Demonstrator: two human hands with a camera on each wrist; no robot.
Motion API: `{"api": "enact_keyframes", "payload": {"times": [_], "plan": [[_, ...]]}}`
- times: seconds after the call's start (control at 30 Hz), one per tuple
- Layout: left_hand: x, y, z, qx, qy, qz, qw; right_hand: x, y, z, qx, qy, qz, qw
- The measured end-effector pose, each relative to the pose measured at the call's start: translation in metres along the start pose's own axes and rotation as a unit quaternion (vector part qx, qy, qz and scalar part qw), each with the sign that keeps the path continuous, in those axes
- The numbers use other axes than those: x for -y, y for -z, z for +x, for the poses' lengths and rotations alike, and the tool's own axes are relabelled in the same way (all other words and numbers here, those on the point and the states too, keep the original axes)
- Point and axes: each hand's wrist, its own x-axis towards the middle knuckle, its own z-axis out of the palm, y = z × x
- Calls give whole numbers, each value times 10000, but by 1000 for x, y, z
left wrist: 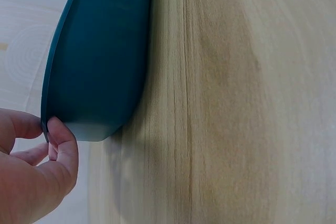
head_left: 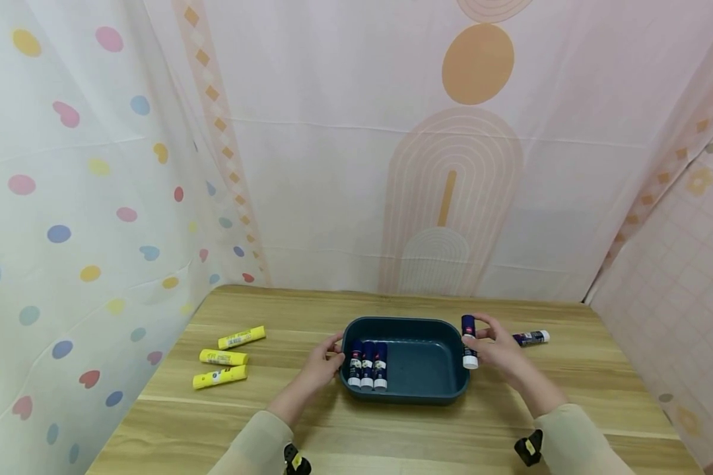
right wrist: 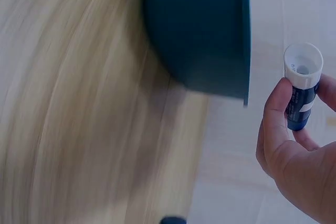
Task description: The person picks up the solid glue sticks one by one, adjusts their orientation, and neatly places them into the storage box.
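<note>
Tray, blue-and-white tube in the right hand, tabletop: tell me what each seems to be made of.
Tray: likely molded plastic with a satin finish, going by its thin, even rim and rounded corners.
Blue-and-white tube in the right hand: probably smooth plastic, since its white end is hollow and cleanly formed.
Tabletop: wood or wood-look laminate; grain shows, but which is unclear.

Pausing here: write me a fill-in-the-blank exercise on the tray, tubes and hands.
The tray holds ____ navy tubes.
In the head view, the left hand pinches the tray's ____ end.
The right hand holds a tube with a navy end and a ____ end.
The loose tubes left of the tray are ____.
Missing words: three; left; white; yellow.
</note>
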Motion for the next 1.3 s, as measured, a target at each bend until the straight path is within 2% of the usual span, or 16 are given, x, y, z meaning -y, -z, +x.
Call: {"api": "enact_keyframes", "payload": {"times": [0.37, 0.63, 0.9, 1.1, 1.3], "plan": [[-1, -1, 0, 17, 4, -59, 10000, 5, -34, 8, 340, 14, 233, 9991], [1, 0, 1, -69, -50, -59, 9999, -1, -69, 13, 261, -26, -257, 9993], [2, 0, 2, -14, -80, -29, 10000, -5, -105, 23, 139, -172, -1179, 9928], [3, 0, 2, 20, -128, -3, 9999, -6, -123, 30, 172, -125, -1577, 9873], [3, 0, 2, 33, -122, -47, 9999, -6, -134, 32, 136, -178, -1762, 9841]]}}
